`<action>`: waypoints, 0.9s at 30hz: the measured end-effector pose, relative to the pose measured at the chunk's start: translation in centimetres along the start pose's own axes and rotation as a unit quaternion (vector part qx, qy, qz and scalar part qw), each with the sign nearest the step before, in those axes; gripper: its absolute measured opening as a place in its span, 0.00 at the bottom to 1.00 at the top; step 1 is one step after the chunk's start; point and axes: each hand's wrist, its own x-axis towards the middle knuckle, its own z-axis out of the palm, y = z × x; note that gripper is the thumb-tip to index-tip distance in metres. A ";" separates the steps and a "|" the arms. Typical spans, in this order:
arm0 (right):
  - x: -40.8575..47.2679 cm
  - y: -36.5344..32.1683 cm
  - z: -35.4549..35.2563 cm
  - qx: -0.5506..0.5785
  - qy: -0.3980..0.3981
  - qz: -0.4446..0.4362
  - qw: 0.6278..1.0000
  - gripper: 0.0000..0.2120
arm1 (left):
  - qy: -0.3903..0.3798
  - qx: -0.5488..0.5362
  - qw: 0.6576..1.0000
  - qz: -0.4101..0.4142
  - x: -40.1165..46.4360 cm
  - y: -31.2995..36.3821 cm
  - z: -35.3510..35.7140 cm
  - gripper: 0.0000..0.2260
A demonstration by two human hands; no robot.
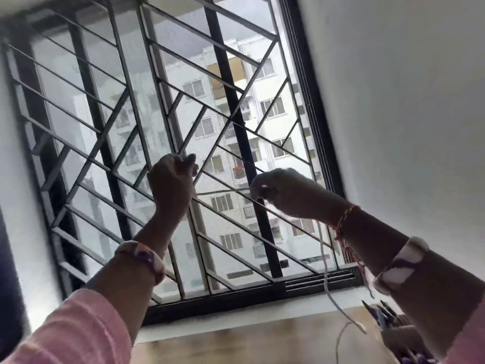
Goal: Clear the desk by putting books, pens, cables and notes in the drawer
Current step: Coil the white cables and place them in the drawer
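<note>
Daylight floods through a barred window (pixel 183 127) that fills the view, white wall to the right. Both hands are raised before the grille, stretching a thin white cable (pixel 223 191) between them: the left hand (pixel 172 185) has its grip clenched on one end, the right hand (pixel 278 191) pinches the run, and the slack hangs toward the desk (pixel 262 342). Judging by this, the cable is being gathered; coiling comes next. No drawer shows. Blurred pens (pixel 380 313) sit low right.
</note>
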 end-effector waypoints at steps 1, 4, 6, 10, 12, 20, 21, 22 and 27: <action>0.1 0.2 -0.6 -0.010 0.049 0.003 0.999 0.08 | -0.084 0.051 0.992 0.076 -0.8 0.2 -0.2 0.13; 0.4 1.2 -2.0 -0.034 0.153 0.016 0.988 0.08 | -0.369 0.033 0.925 0.081 -3.4 2.3 -0.2 0.14; 0.4 2.1 -2.4 -0.019 0.171 0.021 0.985 0.08 | -0.458 -0.084 0.885 -0.010 -4.2 3.7 -0.9 0.14; -0.3 3.4 -1.3 0.007 0.142 0.024 0.990 0.17 | -0.493 -0.320 0.795 -0.150 -5.0 6.4 -2.3 0.16; -1.0 2.8 0.0 -0.001 0.137 0.007 0.990 0.24 | -0.456 -0.451 0.741 -0.198 -5.4 7.5 -2.3 0.13; -2.5 1.5 2.8 0.032 0.067 0.047 0.996 0.19 | -0.039 -0.595 0.741 -0.310 -1.0 5.7 -0.4 0.13; -2.7 1.6 2.8 0.022 0.061 0.046 0.997 0.18 | -0.001 -0.538 0.795 -0.281 -0.5 4.9 -0.3 0.14; -2.9 1.7 2.6 0.009 0.055 0.044 0.998 0.18 | 0.025 -0.442 0.865 -0.236 -0.2 4.0 -0.3 0.14; -2.5 1.5 1.0 -0.018 0.140 0.021 0.990 0.16 | -0.129 0.127 0.970 0.164 -2.0 1.0 -1.0 0.09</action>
